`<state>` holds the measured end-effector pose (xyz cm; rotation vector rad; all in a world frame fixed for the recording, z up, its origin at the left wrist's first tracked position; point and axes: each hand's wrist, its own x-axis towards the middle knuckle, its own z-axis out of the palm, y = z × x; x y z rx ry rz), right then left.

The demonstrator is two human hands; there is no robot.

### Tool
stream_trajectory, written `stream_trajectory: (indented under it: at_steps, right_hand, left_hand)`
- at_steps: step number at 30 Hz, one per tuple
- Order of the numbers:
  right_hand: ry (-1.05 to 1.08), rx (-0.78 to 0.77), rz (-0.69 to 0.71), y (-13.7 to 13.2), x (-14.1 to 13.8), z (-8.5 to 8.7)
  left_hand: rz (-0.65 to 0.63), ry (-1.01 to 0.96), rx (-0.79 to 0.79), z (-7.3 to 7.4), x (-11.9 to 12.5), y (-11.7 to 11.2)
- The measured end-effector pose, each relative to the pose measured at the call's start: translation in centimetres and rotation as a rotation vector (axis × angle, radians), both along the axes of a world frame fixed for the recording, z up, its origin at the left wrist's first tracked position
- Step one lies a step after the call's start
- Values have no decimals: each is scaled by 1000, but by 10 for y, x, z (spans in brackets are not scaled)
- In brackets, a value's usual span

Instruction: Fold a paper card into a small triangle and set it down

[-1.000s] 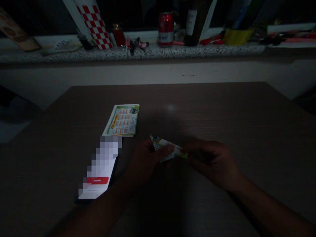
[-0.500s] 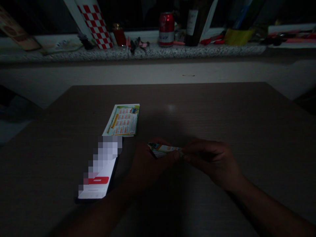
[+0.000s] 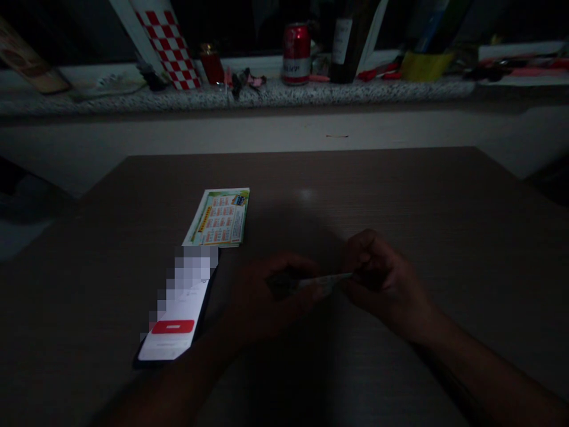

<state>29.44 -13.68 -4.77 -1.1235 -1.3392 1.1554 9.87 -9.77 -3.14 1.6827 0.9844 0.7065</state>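
Between my hands is a thin printed paper card [image 3: 326, 279], seen nearly edge-on and partly covered by fingers. My left hand [image 3: 273, 296] grips it from the left, thumb in front and fingers behind. At its right end, my right hand [image 3: 386, 284] is closed, with thumb and curled fingers pinching the tip. A stack of similar printed cards [image 3: 222, 219], with rows of red figures and a green border, lies on the table beyond my left hand. Beside my left forearm lies a phone [image 3: 173, 326] with a lit screen, part of it blurred out.
The dark wooden table [image 3: 400, 196] reaches a pale wall. Above it, a granite sill [image 3: 267, 98] bears a red can [image 3: 296, 53], a dark bottle [image 3: 344, 47], a red-and-white checkered tube [image 3: 171, 50] and a yellow container [image 3: 427, 66]. The room is dim.
The card has turned from showing its printed face to nearly edge-on. My right hand has rolled, its fingers now more curled and raised. Stack and phone have stayed put.
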Motion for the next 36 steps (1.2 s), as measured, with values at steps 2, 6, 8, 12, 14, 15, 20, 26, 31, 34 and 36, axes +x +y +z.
stream_trajectory:
  at_steps: [2, 6, 8, 12, 14, 15, 20, 26, 31, 34, 36]
  right_hand:
    - [-30, -25, 57, 0, 0, 1]
    - [-25, -11, 12, -1, -4, -2]
    - [7, 5, -43, -1, -6, -4]
    - [27, -37, -55, -1, -9, -2]
    - [23, -54, -50, -2, -10, 0]
    - [18, -56, -50, -2, -11, 1]
    - [-9, -70, -50, -3, -14, 1]
    - [-7, -84, -57, -2, -13, 0]
    - [39, -92, -96, -1, -12, 0]
    - [51, -92, -108, -1, -12, 0]
    - [39, -92, -92, -1, -10, -1]
  left_hand:
    - [-58, 37, 32, 0, 0, 3]
    - [-98, 127, 29, -4, 3, 3]
    - [-98, 147, -21, -6, 5, 2]
    - [-113, 118, -41, -8, 7, -1]
    - [-105, 95, 1, -9, 8, -3]
    - [-99, 97, 28, -9, 8, -3]
    - [-114, 157, 139, -9, 9, -4]
    - [-130, 95, 124, -9, 10, -5]
    - [-95, 16, 25, -10, 10, -6]
    - [-46, -35, -62, -12, 10, -6]
    - [-36, -51, -82, -13, 10, -5]
